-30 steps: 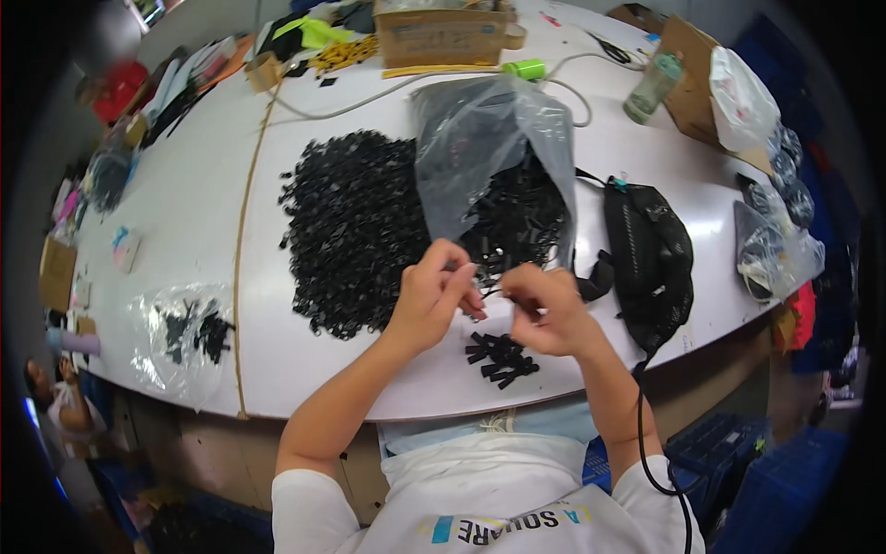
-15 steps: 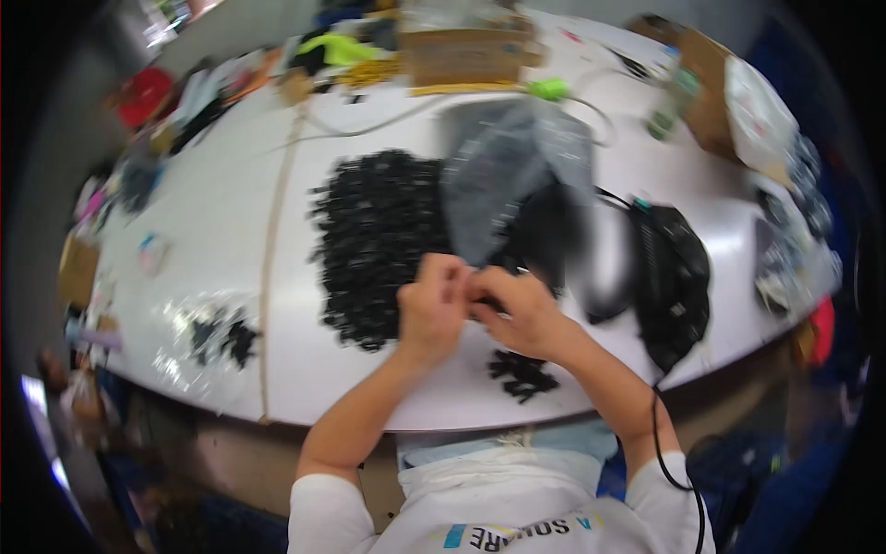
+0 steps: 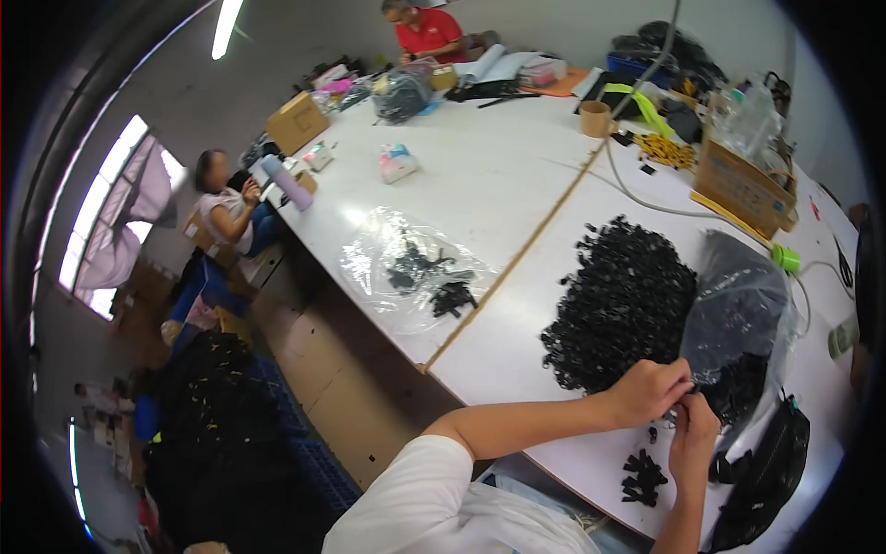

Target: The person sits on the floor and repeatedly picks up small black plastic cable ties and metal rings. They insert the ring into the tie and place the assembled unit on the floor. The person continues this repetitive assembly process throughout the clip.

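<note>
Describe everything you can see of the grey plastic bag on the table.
The grey plastic bag looks thin, shiny and partly see-through, with creased sides. It lies on the white table, open at its near end, where small black pieces show. A heap of black pieces sits along its left side. The left hand and right hand are near that end; whether either touches it is unclear.

No words can be read here. The big brown box (image 3: 741, 189) seems to have dark, blurry marks on its side.
</note>
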The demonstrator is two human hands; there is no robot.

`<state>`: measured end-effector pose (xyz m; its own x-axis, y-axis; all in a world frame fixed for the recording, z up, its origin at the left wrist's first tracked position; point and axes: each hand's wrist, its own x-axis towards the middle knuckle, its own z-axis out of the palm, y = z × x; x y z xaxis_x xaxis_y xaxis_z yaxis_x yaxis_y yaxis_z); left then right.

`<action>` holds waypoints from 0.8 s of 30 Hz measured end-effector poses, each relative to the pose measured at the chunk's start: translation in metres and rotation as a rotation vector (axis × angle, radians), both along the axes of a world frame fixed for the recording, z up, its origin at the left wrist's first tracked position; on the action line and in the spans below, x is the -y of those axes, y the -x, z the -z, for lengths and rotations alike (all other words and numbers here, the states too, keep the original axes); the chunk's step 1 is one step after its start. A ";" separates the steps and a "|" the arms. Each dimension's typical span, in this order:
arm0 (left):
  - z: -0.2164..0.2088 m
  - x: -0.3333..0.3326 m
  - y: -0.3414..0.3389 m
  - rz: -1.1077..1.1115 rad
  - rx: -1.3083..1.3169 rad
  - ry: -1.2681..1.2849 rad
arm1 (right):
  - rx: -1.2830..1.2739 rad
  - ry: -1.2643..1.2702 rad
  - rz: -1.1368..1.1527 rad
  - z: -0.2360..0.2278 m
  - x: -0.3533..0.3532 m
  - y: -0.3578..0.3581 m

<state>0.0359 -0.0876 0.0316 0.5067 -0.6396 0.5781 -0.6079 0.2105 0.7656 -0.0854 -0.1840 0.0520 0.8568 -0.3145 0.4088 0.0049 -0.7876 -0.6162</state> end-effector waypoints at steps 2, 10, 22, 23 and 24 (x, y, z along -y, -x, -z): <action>-0.001 -0.002 -0.003 -0.002 0.029 -0.033 | -0.085 0.032 0.016 0.000 0.007 0.008; -0.006 0.001 -0.010 0.084 -0.001 -0.083 | 0.002 0.178 0.081 0.008 0.022 0.020; -0.019 0.001 -0.011 0.115 -0.081 -0.256 | 0.138 0.344 0.043 0.000 0.031 0.010; -0.016 0.002 -0.011 0.129 -0.089 -0.263 | 0.132 0.339 0.048 0.002 0.031 0.012; -0.014 0.002 -0.010 0.141 -0.096 -0.268 | 0.127 0.335 0.050 0.003 0.032 0.013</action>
<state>0.0459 -0.0899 0.0452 0.4465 -0.8305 0.3330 -0.5089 0.0704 0.8579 -0.0988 -0.2160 0.0487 0.7796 -0.1854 0.5983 0.0210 -0.9469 -0.3208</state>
